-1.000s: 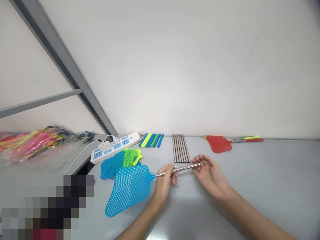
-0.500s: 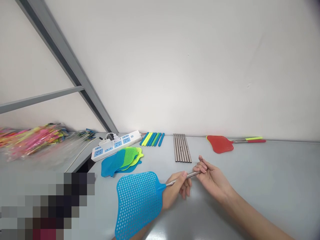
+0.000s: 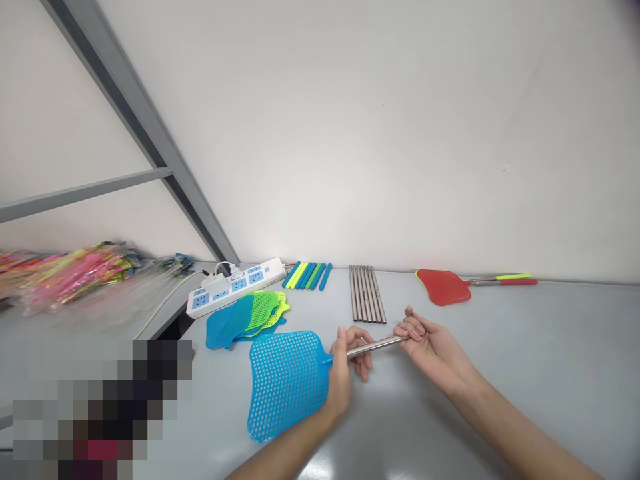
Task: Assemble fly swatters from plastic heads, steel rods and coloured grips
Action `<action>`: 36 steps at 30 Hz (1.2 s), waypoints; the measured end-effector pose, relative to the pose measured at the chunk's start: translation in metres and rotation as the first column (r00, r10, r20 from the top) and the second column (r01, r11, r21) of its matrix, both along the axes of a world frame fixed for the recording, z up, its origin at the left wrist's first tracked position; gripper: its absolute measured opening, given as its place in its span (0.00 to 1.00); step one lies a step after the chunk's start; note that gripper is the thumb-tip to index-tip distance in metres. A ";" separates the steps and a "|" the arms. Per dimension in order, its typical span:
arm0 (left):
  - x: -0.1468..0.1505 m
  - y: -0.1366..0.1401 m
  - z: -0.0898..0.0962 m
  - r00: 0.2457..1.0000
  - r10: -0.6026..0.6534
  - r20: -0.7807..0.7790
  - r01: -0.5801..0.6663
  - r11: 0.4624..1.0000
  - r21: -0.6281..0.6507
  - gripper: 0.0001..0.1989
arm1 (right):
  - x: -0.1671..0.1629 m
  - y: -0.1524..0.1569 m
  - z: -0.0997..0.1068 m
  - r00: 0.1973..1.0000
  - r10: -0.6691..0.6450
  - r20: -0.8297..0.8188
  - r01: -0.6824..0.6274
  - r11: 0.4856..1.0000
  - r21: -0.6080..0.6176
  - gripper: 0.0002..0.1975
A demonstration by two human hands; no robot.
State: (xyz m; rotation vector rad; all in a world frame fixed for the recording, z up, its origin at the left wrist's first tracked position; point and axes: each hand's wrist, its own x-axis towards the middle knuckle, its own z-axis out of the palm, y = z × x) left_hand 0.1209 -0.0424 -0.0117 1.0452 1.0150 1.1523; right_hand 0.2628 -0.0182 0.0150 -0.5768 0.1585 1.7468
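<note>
A blue fly swatter head (image 3: 287,383) full of small holes is joined to a bare metal rod (image 3: 377,345), held tilted above the table. Around the joint between head and rod sits my left hand (image 3: 345,373), thumb pointing up and fingers loosely curled on the far side. My right hand (image 3: 425,343) pinches the rod's other end, its fingertips hiding that end. Behind my hands, several metal rods (image 3: 367,293) lie side by side. Farther left is a row of blue, yellow and green handle grips (image 3: 306,275).
Loose blue, green and yellow swatter heads (image 3: 233,323) overlap by a white power strip (image 3: 240,283). A red swatter (image 3: 445,287) lies at right, with another yellow-gripped one under it. Bagged colourful items (image 3: 85,277) are on the left table. A pixelated patch covers the lower left.
My left hand has shifted towards the swatter head, its thumb now upright. The blue head has moved right and up in view. My right hand keeps the rod's end.
</note>
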 end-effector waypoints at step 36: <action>-0.008 -0.018 0.032 0.985 0.077 0.157 -0.086 0.995 0.048 0.24 | -0.004 0.009 0.008 0.947 0.152 0.283 -0.176 0.983 0.060 0.11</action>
